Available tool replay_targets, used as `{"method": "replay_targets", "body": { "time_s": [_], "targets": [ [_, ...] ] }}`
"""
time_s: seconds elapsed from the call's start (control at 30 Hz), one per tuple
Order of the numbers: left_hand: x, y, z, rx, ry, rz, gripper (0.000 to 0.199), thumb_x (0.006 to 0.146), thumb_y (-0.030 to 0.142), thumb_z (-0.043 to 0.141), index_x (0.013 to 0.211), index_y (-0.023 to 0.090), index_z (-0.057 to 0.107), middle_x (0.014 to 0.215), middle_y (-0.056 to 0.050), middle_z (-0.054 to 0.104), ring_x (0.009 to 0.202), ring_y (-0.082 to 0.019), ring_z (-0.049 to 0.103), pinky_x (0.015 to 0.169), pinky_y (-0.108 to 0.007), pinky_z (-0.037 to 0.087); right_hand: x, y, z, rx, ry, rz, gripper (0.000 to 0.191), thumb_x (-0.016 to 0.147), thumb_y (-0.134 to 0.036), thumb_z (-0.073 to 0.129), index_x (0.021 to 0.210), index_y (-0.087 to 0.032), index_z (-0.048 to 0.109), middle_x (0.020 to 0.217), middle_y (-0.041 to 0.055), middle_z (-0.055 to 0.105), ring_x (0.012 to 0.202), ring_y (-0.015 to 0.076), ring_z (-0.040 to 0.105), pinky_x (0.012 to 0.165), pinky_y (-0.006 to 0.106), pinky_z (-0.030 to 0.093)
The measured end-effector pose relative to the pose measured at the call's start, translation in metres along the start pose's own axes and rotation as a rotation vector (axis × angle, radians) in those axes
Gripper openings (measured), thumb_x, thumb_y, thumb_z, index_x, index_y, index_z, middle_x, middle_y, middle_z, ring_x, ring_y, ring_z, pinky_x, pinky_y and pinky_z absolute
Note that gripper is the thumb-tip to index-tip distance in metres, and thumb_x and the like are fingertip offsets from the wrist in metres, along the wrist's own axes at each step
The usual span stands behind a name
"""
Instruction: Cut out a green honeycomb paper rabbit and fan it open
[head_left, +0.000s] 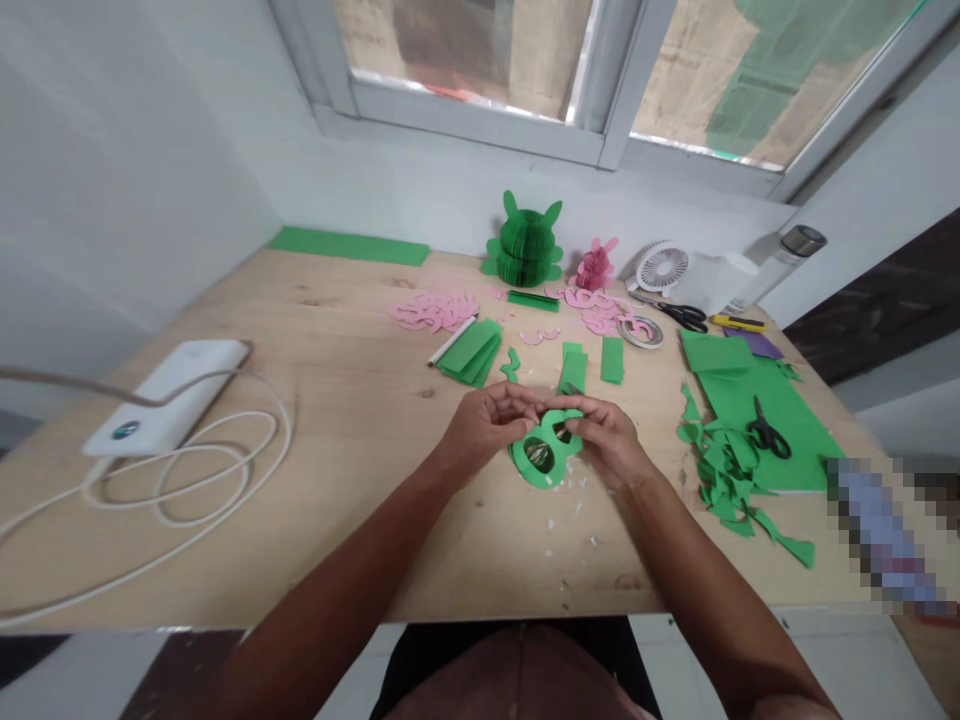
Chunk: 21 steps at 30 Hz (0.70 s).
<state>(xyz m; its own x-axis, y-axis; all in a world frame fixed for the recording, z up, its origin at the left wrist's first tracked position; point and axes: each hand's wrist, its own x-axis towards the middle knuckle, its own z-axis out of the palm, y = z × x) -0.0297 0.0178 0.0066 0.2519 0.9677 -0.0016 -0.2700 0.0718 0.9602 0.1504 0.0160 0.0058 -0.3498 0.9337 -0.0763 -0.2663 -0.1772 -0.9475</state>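
Observation:
A green paper cutout (531, 476) shaped like a figure eight, with two round openings, is held above the wooden table. My left hand (491, 425) pinches its upper left edge between thumb and fingers. On the other side, my right hand (609, 432) grips its upper right part, fingers closed on the paper. Small white scraps (551, 524) lie below the cutout. Just beyond my hands are green paper strips (573, 366) and a small wavy green piece (511, 365).
Pink cutouts (435, 311), a green paper figure (527, 245), a pink figure (596, 264) and a small fan (662, 267) stand or lie behind. Green scraps (726, 470) and scissors (768, 436) are at right. A white power bank (176, 392) with a looped cable lies left.

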Motion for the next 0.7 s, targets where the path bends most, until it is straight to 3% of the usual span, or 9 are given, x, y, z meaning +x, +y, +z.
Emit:
{"method": "replay_targets", "body": {
  "time_s": [0.2, 0.4, 0.7],
  "targets": [
    [0.0, -0.001, 0.0, 0.025, -0.003, 0.017, 0.021, 0.061, 0.015, 0.07, 0.082, 0.014, 0.067, 0.07, -0.002, 0.066, 0.066, -0.013, 0.061, 0.067, -0.025, 0.049, 0.002, 0.007, -0.003, -0.06, 0.053, -0.005, 0.022, 0.071, -0.028, 0.072, 0.093, -0.022, 0.074, 0.082, 0.0025, 0.073, 0.069, 0.0125, 0.062, 0.066, 0.025, 0.046],
    [0.0, -0.002, 0.0, 0.002, -0.003, 0.015, 0.021, 0.061, 0.015, 0.071, 0.082, 0.014, 0.066, 0.072, -0.002, 0.067, 0.068, -0.012, 0.061, 0.069, -0.026, 0.049, 0.003, 0.007, -0.003, -0.08, 0.036, -0.049, 0.022, 0.077, -0.035, 0.067, 0.094, -0.022, 0.073, 0.089, 0.0044, 0.073, 0.076, 0.0152, 0.063, 0.075, 0.029, 0.046],
    [-0.001, 0.0, 0.001, 0.028, 0.028, 0.028, 0.027, 0.062, 0.017, 0.071, 0.088, 0.015, 0.064, 0.069, 0.001, 0.065, 0.068, -0.012, 0.061, 0.07, -0.025, 0.048, 0.004, 0.012, -0.005, -0.172, 0.078, -0.043, 0.029, 0.067, -0.028, 0.075, 0.095, -0.024, 0.071, 0.091, 0.0013, 0.071, 0.074, 0.0142, 0.063, 0.069, 0.027, 0.048]
  ]
}}
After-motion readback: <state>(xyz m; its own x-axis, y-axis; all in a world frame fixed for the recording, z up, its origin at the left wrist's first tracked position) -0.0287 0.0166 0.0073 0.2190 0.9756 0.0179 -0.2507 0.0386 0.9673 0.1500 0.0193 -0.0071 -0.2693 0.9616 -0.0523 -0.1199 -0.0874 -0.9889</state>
